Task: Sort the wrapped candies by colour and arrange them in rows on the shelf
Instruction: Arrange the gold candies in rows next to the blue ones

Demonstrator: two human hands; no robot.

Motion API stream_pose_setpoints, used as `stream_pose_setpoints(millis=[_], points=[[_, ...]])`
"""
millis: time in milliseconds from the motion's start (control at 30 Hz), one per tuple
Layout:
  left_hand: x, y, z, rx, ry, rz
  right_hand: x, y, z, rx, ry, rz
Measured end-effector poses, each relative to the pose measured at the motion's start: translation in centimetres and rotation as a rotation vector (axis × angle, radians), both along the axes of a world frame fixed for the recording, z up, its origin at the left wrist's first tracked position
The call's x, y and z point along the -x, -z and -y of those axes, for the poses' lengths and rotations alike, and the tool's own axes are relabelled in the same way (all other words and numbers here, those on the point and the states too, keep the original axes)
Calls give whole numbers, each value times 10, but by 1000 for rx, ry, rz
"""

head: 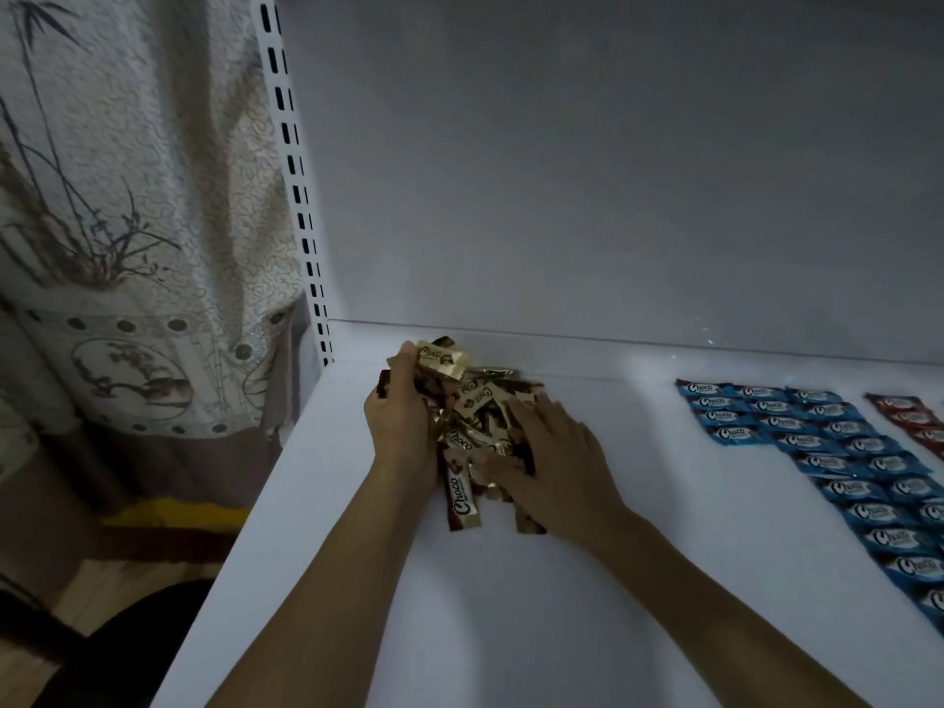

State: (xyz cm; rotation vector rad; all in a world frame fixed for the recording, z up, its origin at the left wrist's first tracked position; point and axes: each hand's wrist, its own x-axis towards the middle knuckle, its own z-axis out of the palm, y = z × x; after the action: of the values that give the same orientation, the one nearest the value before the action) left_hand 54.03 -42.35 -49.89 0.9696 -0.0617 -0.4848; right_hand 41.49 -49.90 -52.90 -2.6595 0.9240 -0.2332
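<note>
A heap of gold and brown wrapped candies (472, 416) lies on the white shelf (511, 605) near its back left corner. My left hand (401, 419) curls round the heap's left side and grips several gold candies, one sticking up above the fingers. My right hand (549, 452) lies flat with spread fingers on the heap's right side. Blue wrapped candies (838, 447) lie in neat rows on the right of the shelf. Red wrapped candies (914, 419) start a row at the far right edge, partly cut off.
The shelf's white back panel (613, 171) rises behind the heap. A perforated upright post (299, 196) stands at the left back corner. A patterned curtain (127, 222) hangs to the left, past the shelf's left edge.
</note>
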Motion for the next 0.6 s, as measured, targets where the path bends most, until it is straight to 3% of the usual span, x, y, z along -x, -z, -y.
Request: stream_pose_setpoints(millis=[200, 467, 600], points=[[0, 0, -6, -167, -94, 266, -25, 0, 15, -144, -5, 143], [24, -18, -12, -192, -93, 647, 14, -44, -15, -475, 70, 842], [58, -23, -1, -143, 93, 719, 33, -64, -18, -578, 54, 1011]])
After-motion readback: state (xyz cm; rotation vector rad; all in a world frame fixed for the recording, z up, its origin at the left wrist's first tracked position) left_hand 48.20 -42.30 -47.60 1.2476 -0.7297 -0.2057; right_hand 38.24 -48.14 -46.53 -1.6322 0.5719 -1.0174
